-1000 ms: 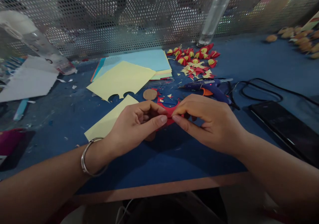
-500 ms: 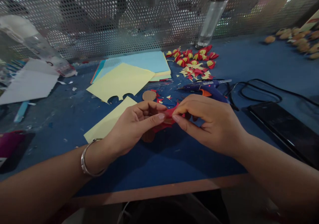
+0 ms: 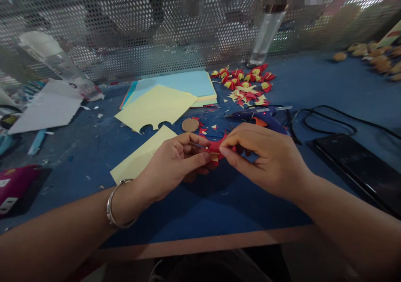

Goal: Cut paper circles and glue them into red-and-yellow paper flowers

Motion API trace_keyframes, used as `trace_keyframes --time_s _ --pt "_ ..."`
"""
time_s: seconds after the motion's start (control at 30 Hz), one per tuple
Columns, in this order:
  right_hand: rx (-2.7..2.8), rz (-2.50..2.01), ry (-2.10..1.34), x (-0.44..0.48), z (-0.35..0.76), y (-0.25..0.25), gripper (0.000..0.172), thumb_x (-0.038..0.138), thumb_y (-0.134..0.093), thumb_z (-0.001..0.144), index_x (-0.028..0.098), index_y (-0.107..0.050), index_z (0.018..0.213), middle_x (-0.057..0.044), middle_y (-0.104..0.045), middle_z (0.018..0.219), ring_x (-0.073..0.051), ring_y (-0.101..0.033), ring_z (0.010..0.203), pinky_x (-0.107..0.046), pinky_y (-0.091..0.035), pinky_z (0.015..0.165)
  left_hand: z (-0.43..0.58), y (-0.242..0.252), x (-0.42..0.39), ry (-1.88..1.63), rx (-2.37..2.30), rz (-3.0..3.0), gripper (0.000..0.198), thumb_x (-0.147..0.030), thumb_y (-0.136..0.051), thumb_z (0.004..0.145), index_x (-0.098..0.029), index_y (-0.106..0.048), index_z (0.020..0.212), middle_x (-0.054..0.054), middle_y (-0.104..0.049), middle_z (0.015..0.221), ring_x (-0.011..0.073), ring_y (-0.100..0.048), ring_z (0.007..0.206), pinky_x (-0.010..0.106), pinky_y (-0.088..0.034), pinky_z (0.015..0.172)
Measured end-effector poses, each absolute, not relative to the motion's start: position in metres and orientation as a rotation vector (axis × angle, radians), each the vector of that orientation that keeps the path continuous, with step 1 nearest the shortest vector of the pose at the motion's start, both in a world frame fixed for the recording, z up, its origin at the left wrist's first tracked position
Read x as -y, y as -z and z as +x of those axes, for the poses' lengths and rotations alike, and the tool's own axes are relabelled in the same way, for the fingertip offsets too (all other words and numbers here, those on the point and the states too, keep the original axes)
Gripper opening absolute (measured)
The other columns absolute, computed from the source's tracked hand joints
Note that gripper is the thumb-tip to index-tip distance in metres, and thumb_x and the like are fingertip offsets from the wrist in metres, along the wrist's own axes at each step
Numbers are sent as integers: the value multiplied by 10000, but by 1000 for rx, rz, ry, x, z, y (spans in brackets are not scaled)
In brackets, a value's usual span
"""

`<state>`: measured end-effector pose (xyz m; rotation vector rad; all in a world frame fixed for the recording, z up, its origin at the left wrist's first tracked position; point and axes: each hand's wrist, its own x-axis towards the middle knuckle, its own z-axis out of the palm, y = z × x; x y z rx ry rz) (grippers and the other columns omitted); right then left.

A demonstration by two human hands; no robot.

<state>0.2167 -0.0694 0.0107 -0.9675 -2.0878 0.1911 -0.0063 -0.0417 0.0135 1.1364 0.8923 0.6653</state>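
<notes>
My left hand (image 3: 177, 161), with a silver bangle at its wrist, pinches a piece of red paper (image 3: 214, 148) between thumb and fingers. From the other side, my right hand (image 3: 265, 156) grips the same paper with thumb and forefinger. A bit of pale yellow shows beside my left thumb; the paper's full shape is hidden by my fingers. Just beyond the left hand lies a round wooden disc (image 3: 190, 125) with red scraps next to it. A cut yellow sheet (image 3: 156, 106) and a second yellow piece (image 3: 140, 154) lie left of the hands.
Behind my right hand is a blue glue gun (image 3: 269, 117). Small red-and-yellow paper shapes (image 3: 242, 76) and scraps (image 3: 249, 95) lie farther back, near a paper stack (image 3: 175, 81). A black phone (image 3: 354, 161) lies right, a bottle (image 3: 67, 67) left, and a perforated metal screen (image 3: 140, 35) behind.
The whole view has shifted slightly, so the table things appear a little lower and mostly farther right. Both hands keep hold of the red paper, and yellow now shows more clearly beside it.
</notes>
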Motion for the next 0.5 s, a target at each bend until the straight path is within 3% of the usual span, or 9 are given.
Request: trace_keyframes --time_s 0.1,0.23,0.4,0.5 --pt "2102 -981 -203 70 216 -10 157 181 -600 1028 213 -676 894 -42 -729 860 -173 -673 780 -322 -535 728 -6 -12 42 -699 -896 1126 331 -276 -902 845 -170 -674 1061 19 -789 790 131 -751 686 154 -482 510" --pt "2102 -983 -216 70 216 -9 154 184 -599 1028 215 -676 898 -36 -723 850 -172 -664 769 -327 -532 717 -6 -7 41 -751 -916 1200 319 -285 -903 831 -178 -697 1051 27 -789 888 140 -762 755 211 -582 646" --pt "2101 -975 -231 70 215 -9 176 178 -586 1033 219 -672 885 -22 -692 817 -163 -648 739 -312 -519 696 -4 -6 41 -733 -954 1324 251 -306 -839 874 -201 -687 1044 -2 -720 800 111 -658 610 178 -442 462" --pt "2093 -968 -236 69 216 -9 165 175 -593 1031 207 -684 897 -21 -687 817 -153 -642 733 -300 -513 693 -2 -8 42 -756 -967 1349 245 -278 -831 860 -194 -683 1036 2 -721 834 94 -612 569 180 -422 436"
